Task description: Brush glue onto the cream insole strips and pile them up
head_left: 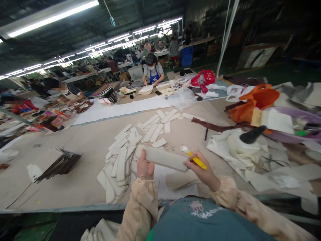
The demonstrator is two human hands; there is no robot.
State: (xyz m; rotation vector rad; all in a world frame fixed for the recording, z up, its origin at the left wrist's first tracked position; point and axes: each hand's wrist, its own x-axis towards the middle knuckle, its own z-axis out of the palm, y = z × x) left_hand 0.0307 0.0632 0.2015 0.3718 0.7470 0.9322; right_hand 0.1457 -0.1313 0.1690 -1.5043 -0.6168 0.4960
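My left hand (144,166) grips the near left end of a long white oval strip (162,157) held level above the table. My right hand (200,167) supports the strip's right end and also holds a yellow-handled brush (193,157), bristles pointing up and left. Just beyond the strip, several identical white strips (140,140) lie spread in overlapping rows on the beige table (82,140). A sheet of white paper (173,182) lies under my hands with a beige piece on it.
A stack of dark-edged flat cards (54,164) lies at left. White cloth and a black-handled tool (252,135) lie at right, with orange bags (253,100) behind. A person in a blue apron (152,72) works at the far end; other people sit at left.
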